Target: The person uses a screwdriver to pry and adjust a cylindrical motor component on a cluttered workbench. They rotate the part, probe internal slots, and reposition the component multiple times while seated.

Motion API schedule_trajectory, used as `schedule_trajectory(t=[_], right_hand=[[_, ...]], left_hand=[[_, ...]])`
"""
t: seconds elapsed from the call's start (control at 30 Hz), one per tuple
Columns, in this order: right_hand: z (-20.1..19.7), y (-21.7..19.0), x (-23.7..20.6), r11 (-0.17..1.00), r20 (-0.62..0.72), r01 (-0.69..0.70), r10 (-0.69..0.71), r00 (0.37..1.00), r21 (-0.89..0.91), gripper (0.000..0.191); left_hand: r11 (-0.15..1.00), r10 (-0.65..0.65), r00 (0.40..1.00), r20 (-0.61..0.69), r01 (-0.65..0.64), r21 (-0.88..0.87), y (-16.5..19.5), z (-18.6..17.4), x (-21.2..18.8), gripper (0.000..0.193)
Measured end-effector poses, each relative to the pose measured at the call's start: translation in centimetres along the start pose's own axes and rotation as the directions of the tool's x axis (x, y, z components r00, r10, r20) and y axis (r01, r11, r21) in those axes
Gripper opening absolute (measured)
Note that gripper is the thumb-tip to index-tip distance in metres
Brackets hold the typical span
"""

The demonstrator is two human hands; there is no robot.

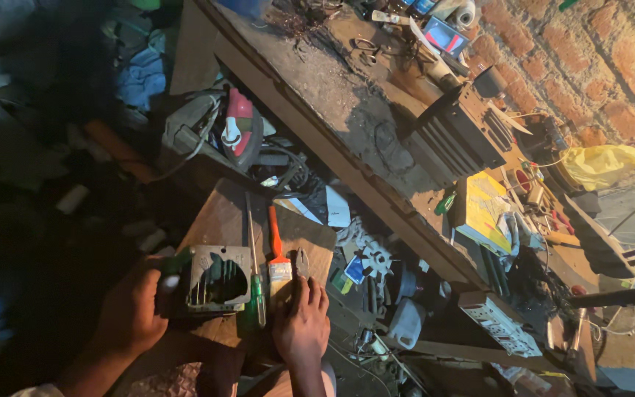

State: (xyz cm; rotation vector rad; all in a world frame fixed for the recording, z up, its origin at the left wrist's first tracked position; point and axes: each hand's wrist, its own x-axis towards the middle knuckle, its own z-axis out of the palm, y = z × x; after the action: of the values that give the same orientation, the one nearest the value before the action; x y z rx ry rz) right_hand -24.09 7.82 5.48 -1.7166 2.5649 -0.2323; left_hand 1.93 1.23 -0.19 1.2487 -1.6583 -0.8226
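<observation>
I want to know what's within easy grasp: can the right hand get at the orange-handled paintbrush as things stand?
Probably yes. The right hand rests on the wooden board with its fingertips right at the paintbrush bristle end; nothing covers the brush. The green-handled screwdriver lies beside it; the left hand holds the metal housing.

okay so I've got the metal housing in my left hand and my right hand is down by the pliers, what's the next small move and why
Probably close the right hand around the pliers and lift them. Its fingertips already rest at the pliers' handles on the wooden board, beside the orange-handled brush and the green-handled screwdriver. The left hand grips the metal housing, open side up, so it looks steadied for a tool.
</observation>
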Motion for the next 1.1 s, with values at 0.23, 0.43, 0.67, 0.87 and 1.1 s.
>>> schedule_trajectory(t=[0.23, 0.43, 0.67, 0.87, 1.1], right_hand=[[0.42, 0.02, 0.11, 1.000, -0.036, 0.020, -0.020, 0.999, -0.008, 0.060], [0.16, -0.31, 0.02, 1.000, -0.041, 0.031, -0.031, 0.999, 0.004, 0.060], [0.27, -0.19, 0.00, 0.998, -0.057, 0.056, -0.056, 0.997, 0.013, 0.061], [0.26, -0.15, 0.06, 0.999, -0.042, 0.044, -0.044, 0.998, 0.010, 0.061], [-0.04, -0.12, 0.09, 1.000, 0.015, -0.001, 0.000, 1.000, 0.007, 0.062]], left_hand=[[0.999, -0.032, 0.999, 0.037, 0.032, 0.016, -0.29, 0.08, -0.05, 0.058], [0.999, -0.039, 0.997, 0.069, 0.038, 0.015, -0.49, 0.09, -0.01, 0.044], [0.999, 0.030, 1.000, 0.007, -0.030, 0.018, -0.49, 0.11, 0.02, 0.045], [0.998, -0.011, 0.999, 0.031, 0.009, 0.063, -0.34, 0.14, 0.00, 0.047], [0.999, 0.027, 1.000, 0.007, -0.028, 0.024, -0.15, 0.14, 0.02, 0.050]])
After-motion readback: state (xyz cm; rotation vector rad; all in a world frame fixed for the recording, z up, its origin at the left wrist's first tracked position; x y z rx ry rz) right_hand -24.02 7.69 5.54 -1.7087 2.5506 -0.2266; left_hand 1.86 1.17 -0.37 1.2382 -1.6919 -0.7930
